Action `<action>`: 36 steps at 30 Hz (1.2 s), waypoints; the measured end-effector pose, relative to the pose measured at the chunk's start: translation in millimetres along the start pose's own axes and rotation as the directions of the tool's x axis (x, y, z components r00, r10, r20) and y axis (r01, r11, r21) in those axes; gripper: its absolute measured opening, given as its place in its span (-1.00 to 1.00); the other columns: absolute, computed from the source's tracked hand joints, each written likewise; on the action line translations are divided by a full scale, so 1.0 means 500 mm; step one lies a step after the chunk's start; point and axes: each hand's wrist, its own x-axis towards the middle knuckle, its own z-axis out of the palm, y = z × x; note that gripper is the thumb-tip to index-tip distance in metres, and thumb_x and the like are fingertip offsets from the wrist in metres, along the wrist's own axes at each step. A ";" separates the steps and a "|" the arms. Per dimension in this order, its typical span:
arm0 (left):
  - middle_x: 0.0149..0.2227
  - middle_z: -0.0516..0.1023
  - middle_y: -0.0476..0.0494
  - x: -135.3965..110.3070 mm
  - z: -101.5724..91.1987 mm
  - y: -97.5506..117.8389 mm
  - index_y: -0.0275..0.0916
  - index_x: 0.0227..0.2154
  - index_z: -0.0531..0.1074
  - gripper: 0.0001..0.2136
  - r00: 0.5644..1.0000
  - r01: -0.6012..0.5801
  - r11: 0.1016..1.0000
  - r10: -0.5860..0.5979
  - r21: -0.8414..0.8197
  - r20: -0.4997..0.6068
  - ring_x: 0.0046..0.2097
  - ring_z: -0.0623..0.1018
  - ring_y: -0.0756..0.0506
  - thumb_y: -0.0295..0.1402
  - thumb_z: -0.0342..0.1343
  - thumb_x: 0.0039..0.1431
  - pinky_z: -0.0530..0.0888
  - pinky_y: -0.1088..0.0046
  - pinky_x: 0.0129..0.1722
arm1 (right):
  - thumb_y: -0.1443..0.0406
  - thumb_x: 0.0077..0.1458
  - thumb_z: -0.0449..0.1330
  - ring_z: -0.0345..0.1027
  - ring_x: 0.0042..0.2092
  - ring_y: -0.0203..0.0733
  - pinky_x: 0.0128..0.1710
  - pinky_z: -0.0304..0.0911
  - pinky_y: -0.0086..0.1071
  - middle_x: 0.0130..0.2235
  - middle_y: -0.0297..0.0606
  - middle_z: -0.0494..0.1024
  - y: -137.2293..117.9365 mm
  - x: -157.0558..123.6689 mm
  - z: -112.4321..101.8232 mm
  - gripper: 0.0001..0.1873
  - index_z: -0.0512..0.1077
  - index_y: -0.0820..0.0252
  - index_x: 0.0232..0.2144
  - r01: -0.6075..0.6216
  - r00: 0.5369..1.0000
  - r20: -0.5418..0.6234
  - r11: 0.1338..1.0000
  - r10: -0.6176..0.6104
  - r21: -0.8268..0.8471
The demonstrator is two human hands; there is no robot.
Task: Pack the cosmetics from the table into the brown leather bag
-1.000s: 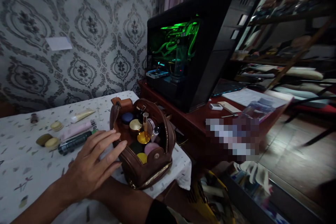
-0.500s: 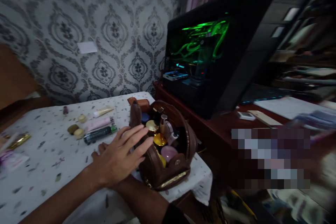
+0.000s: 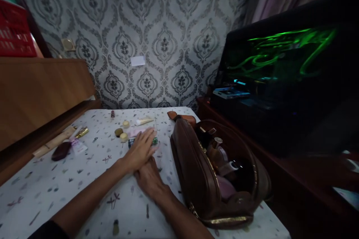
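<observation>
My left hand [image 3: 141,148] lies with its fingers stretched flat over a pink tube [image 3: 136,132] and a dark green bottle [image 3: 155,141] on the patterned white tablecloth [image 3: 56,183]. Just behind it, my right hand [image 3: 149,180] rests on the cloth, its fingers hidden under the left hand. To the right of both hands stands an open brown leather pouch [image 3: 196,179] with a gold zip. Bottles and jars fill its inside. Neither hand touches the pouch.
Small round jars [image 3: 122,134], a cream tube [image 3: 144,120], a gold lipstick [image 3: 82,132] and a dark case [image 3: 61,151] lie on the cloth. A wooden board [image 3: 42,93] runs along the left. A black computer case [image 3: 280,82] with green lights stands on a dark desk at right.
The view has swung to the left. My left hand left the side of the pouch and moved left onto the tube and bottle. More of my right hand now shows.
</observation>
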 end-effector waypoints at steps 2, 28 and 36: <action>0.34 0.10 -0.54 -0.008 0.027 -0.050 -0.42 0.23 0.14 -0.52 0.989 0.144 0.989 -0.145 0.040 0.034 0.38 0.10 -0.34 -0.22 -0.08 0.37 0.20 -0.14 0.26 | 0.45 0.12 0.16 0.33 0.11 0.03 0.15 0.19 -0.15 0.02 -0.03 0.51 -0.004 0.001 -0.003 -0.64 0.48 0.28 -0.01 -0.029 0.999 0.046 1.000 0.029 -0.007; -0.19 0.56 -0.16 -0.091 0.011 -0.041 -0.22 -0.14 0.38 -0.76 0.973 0.187 0.979 -0.174 -0.078 0.149 -0.13 0.52 -0.17 -0.17 -0.03 0.35 0.39 0.26 -0.09 | 0.12 0.17 -0.03 0.34 0.00 0.12 0.04 0.20 -0.03 -0.13 0.01 0.53 0.101 0.036 0.037 -0.61 0.47 0.23 -0.19 -0.157 0.810 -0.523 0.957 0.267 0.245; -0.01 0.51 -0.21 -0.106 0.006 -0.038 -0.24 0.04 0.31 -0.68 0.978 0.174 0.978 -0.158 -0.117 0.133 0.06 0.45 -0.20 -0.18 0.02 0.33 0.37 0.22 0.06 | 0.08 0.15 -0.03 0.31 0.03 0.17 0.06 0.18 0.03 -0.12 0.07 0.52 0.107 0.035 0.038 -0.57 0.49 0.26 -0.22 -0.142 0.825 -0.516 0.969 0.229 0.203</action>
